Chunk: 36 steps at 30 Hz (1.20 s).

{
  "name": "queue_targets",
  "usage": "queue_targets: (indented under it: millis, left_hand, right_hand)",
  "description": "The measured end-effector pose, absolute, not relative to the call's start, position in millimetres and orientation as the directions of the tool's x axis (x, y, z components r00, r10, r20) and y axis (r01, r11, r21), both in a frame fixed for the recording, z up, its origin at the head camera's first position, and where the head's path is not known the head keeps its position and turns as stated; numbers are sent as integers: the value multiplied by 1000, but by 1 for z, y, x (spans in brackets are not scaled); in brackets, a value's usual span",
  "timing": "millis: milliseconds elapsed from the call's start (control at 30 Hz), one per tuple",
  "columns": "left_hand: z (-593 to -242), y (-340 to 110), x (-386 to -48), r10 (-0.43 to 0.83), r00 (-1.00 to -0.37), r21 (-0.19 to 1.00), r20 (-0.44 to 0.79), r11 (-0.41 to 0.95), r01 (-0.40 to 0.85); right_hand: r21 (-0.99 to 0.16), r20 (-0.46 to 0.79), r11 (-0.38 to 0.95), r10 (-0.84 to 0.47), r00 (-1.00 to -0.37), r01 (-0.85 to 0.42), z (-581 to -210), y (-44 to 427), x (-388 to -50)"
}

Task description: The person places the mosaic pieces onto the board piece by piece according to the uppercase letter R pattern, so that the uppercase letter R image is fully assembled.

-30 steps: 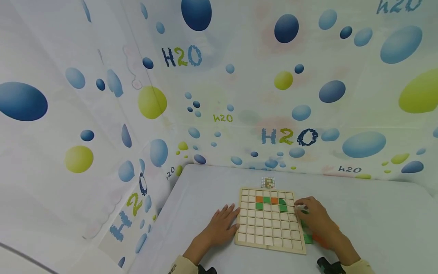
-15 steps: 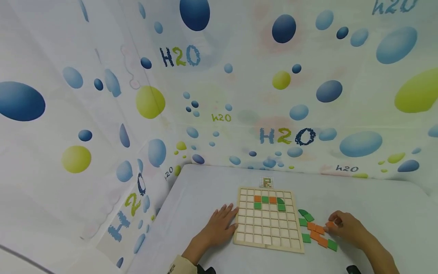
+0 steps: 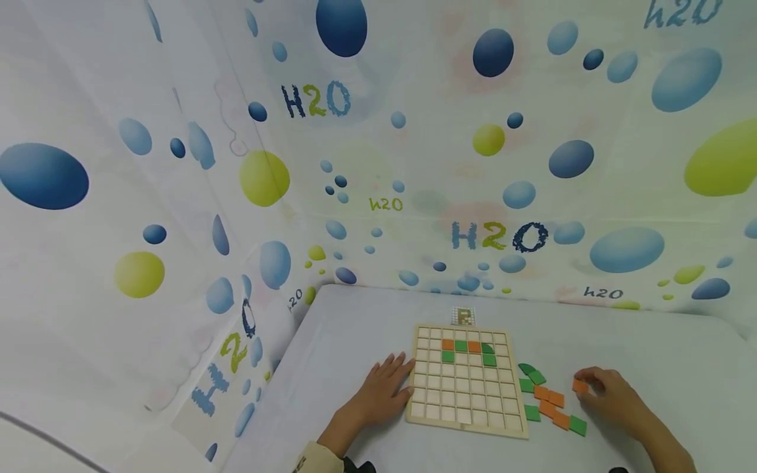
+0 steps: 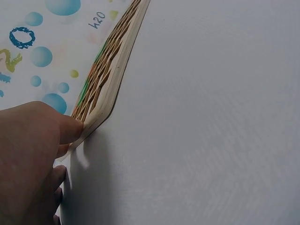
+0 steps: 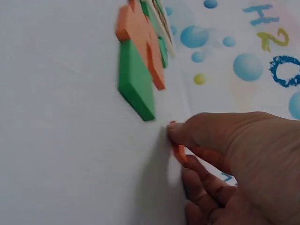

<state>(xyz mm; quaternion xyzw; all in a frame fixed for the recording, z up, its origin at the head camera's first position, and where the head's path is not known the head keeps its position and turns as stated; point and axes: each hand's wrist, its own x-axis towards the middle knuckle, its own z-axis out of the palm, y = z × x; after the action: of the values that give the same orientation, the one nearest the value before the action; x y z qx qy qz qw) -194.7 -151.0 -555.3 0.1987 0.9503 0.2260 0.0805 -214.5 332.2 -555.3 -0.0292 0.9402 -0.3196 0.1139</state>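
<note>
The left hand (image 3: 383, 393) lies back up, fingers straight and slightly apart, touching the left edge of the board (image 3: 449, 397) on the worktop (image 3: 331, 348). The card (image 3: 464, 316) behind is too small to read. Right of the board lie loose tiles (image 3: 554, 399); beyond, the right hand (image 3: 612, 397) pinches an orange tile (image 3: 580, 385), which its fingers partly hide.

Table (image 3: 674, 368): surface white, shaded beside both hands. Directly on it, right of the left hand (image 3: 381, 392) and touching it, lies a wooden grid board (image 3: 462, 383). Patterned card (image 3: 463, 316): small, farther out than either hand. Loose orange tiles (image 3: 556, 399) and green tiles (image 3: 532, 413) — one curved-edged piece (image 3: 526, 369) included — lie between board and right hand (image 3: 612, 399).
</note>
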Motion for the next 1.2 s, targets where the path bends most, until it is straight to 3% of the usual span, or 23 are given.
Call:
queue_targets:
  millis: [667,1200]
  left_hand:
    - [-556,-150,-195,409,-910,448,-65,827,340]
    - [-556,-150,-194,410,-910,452,-63,825,340]
  right_hand:
    - [-588,-62,807,-99,-993,-44,-565,318,-218]
    - [-630,-72,776,-103,-992,-35,-561,294,-233]
